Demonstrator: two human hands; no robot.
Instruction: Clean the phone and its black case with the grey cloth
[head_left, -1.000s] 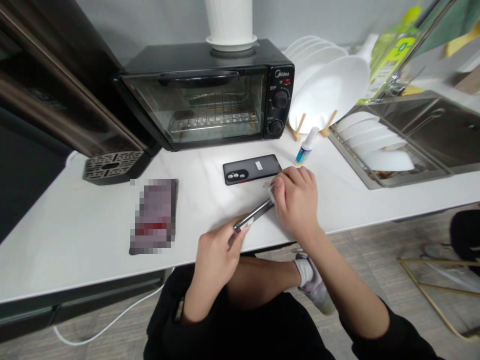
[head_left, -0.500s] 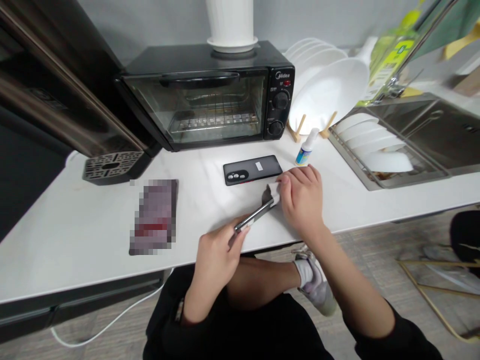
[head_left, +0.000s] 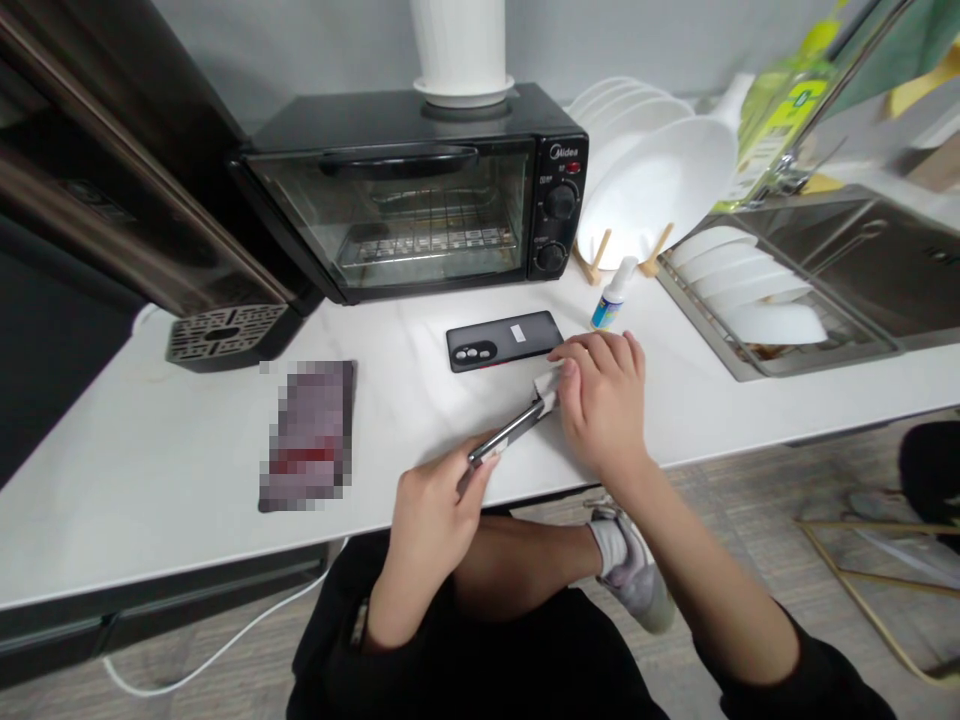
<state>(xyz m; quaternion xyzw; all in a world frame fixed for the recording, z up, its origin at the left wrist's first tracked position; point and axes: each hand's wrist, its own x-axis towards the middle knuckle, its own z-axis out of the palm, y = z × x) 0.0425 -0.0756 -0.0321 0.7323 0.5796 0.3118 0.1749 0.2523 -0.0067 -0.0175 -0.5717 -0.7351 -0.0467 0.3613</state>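
Observation:
My left hand [head_left: 442,505] grips the lower left end of a phone [head_left: 510,430], which is seen nearly edge-on and tilted over the counter's front part. At the phone's upper right end, my right hand [head_left: 604,400] pinches a pale cloth or wipe [head_left: 548,388]; its exact material is unclear. Just behind the hands lies a dark phone case [head_left: 504,341] with camera cut-outs and a small white label. A small white spray bottle [head_left: 613,295] with a blue label stands behind my right hand.
A black toaster oven [head_left: 420,200] stands at the back, with white plates [head_left: 652,190] in a rack beside it. A pixelated flat item [head_left: 309,435] lies on the left of the white counter [head_left: 187,470]. The sink [head_left: 870,250] is at right, a drip tray [head_left: 225,335] at left.
My right fingers have shifted slightly at the phone's upper end, and the pale cloth has changed shape a little. My left hand keeps its hold on the phone.

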